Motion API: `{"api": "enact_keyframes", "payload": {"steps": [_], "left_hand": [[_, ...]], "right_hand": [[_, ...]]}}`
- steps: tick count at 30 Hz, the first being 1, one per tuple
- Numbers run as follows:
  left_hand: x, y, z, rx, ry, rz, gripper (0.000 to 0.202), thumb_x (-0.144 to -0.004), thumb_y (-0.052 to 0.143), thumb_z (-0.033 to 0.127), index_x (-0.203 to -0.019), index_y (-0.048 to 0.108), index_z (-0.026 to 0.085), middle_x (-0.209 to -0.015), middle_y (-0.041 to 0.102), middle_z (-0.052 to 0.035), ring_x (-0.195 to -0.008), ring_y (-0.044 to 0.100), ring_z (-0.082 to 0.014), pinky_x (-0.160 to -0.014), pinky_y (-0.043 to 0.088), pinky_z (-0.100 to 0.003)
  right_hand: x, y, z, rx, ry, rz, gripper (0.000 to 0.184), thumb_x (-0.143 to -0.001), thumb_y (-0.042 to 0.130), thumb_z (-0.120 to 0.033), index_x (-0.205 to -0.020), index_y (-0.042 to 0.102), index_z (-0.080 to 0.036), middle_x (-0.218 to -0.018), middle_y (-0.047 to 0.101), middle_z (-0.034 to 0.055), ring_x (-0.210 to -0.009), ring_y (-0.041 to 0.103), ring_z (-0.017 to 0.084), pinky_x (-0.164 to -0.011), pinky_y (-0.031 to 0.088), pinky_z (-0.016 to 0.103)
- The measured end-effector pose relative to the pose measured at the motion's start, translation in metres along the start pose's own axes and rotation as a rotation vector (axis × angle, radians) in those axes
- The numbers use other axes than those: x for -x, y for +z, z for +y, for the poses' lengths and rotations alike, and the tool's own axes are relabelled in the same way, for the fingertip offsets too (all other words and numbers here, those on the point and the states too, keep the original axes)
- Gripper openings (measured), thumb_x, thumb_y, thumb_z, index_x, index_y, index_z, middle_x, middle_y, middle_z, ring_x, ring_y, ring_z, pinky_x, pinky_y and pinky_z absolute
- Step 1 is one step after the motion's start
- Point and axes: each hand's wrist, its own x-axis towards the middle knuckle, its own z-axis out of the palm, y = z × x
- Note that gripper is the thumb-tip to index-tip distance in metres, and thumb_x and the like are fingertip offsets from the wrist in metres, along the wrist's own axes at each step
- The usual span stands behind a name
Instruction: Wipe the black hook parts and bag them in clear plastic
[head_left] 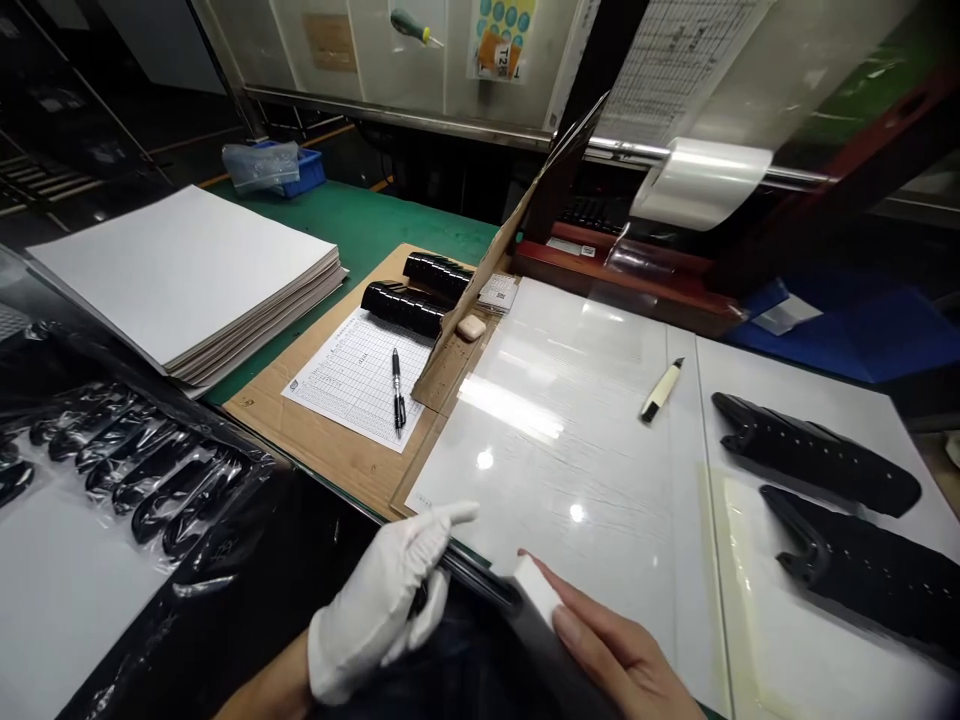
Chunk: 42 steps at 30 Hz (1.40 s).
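My left hand [397, 595], in a white glove, grips a long black plastic part [487, 580] at the near edge of the work surface. My right hand [615, 640] is bare and pinches a small white block [538, 588], maybe a sponge or eraser, pressed to that part's right end. The lower portion of the part runs out of view. Two similar black parts, an upper one [817, 450] and a lower one [870, 560], lie to the right. A utility knife [663, 390] rests on the glossy white surface [570, 450].
Left, a stack of white sheets [187, 280] stands beside a box of bagged black parts [150, 470]. A pen [397, 390] lies on a printed form [352, 370]. An upright cardboard piece [510, 235] divides the table near nested black parts [405, 307]. Behind hangs a film roll [701, 180].
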Motion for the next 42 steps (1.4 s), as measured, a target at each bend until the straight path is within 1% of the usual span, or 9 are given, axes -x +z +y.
{"api": "enact_keyframes", "payload": {"steps": [3,6,11,15,18,23,30,36,42], "left_hand": [[-0.001,0.003,-0.004,-0.001,-0.044,-0.1,0.088,-0.092,0.044,0.072,-0.153,0.038,0.008,-0.037,0.044,0.0083,-0.026,0.026,-0.0073,-0.027,0.019,-0.015],[-0.001,0.004,-0.002,0.015,0.02,0.055,0.083,-0.095,0.039,0.07,-0.151,0.042,0.009,-0.037,0.041,0.0093,-0.027,0.023,-0.0061,-0.028,0.018,-0.014],[-0.003,0.017,-0.001,0.065,-0.06,0.052,0.076,-0.095,0.045,0.067,-0.145,0.049,0.01,-0.036,0.039,0.0094,-0.027,0.021,-0.0061,-0.028,0.016,-0.014],[-0.01,0.034,-0.004,0.417,0.062,0.354,0.063,-0.094,0.05,0.064,-0.131,0.057,0.014,-0.041,0.033,0.0124,-0.03,0.015,-0.0049,-0.029,0.016,-0.015],[-0.015,0.039,-0.008,0.582,0.012,0.425,0.052,-0.087,0.059,0.064,-0.104,0.063,0.016,-0.043,0.035,0.0115,-0.031,0.021,-0.0047,-0.031,0.022,-0.016],[-0.016,0.039,-0.017,0.541,-0.139,0.139,0.049,-0.09,0.055,0.061,-0.079,0.065,0.015,-0.035,0.042,0.0057,-0.027,0.035,-0.0098,-0.031,0.027,-0.021],[-0.013,0.041,-0.026,0.59,-0.172,0.047,0.048,-0.086,0.06,0.05,-0.049,0.053,0.019,-0.025,0.028,0.0054,-0.021,0.022,-0.0065,-0.025,0.016,-0.018],[-0.009,0.038,-0.027,0.672,-0.16,0.031,0.023,-0.084,0.066,0.038,-0.074,0.063,0.018,-0.03,0.035,0.0085,-0.022,0.017,-0.0043,-0.024,0.017,-0.014],[-0.009,0.038,-0.025,0.635,-0.167,0.021,0.025,-0.083,0.071,0.04,-0.074,0.062,0.018,-0.029,0.033,0.0098,-0.021,0.015,-0.0035,-0.022,0.02,-0.012]], "right_hand": [[0.001,-0.002,0.004,0.006,0.017,-0.037,0.068,-0.08,0.065,-0.074,-0.131,0.065,-0.029,-0.142,0.058,0.0023,-0.141,0.046,0.031,-0.122,0.03,0.043],[0.002,-0.009,0.008,0.026,0.032,-0.03,0.064,-0.086,0.062,-0.069,-0.136,0.06,-0.03,-0.147,0.052,0.0019,-0.144,0.04,0.029,-0.123,0.027,0.043],[0.0,-0.01,0.013,0.05,-0.038,-0.025,0.056,-0.092,0.059,-0.062,-0.137,0.06,-0.028,-0.146,0.054,0.0045,-0.14,0.045,0.03,-0.118,0.034,0.05],[-0.01,0.024,0.025,0.203,-0.417,0.42,0.044,-0.098,0.06,-0.04,-0.14,0.056,-0.03,-0.149,0.051,0.0064,-0.141,0.046,0.03,-0.116,0.038,0.055],[-0.019,0.044,0.033,0.457,-0.814,0.472,0.05,-0.098,0.056,-0.016,-0.144,0.051,-0.034,-0.158,0.04,0.0086,-0.142,0.044,0.029,-0.109,0.047,0.056],[-0.026,0.025,0.032,0.733,-0.887,0.496,0.057,-0.098,0.052,-0.007,-0.149,0.045,-0.03,-0.158,0.038,0.0127,-0.141,0.042,0.029,-0.104,0.05,0.056],[-0.024,0.011,0.031,1.044,-0.925,0.529,0.05,-0.095,0.053,-0.006,-0.142,0.054,-0.024,-0.151,0.046,0.0165,-0.127,0.049,0.032,-0.09,0.05,0.052],[-0.022,0.014,0.03,1.029,-0.877,0.514,0.048,-0.095,0.053,-0.005,-0.139,0.055,-0.023,-0.149,0.048,0.0169,-0.125,0.049,0.032,-0.091,0.048,0.053],[-0.023,0.01,0.026,0.95,-0.828,0.461,0.046,-0.097,0.053,-0.011,-0.14,0.055,-0.028,-0.148,0.051,0.0119,-0.124,0.051,0.029,-0.091,0.051,0.049]]}}
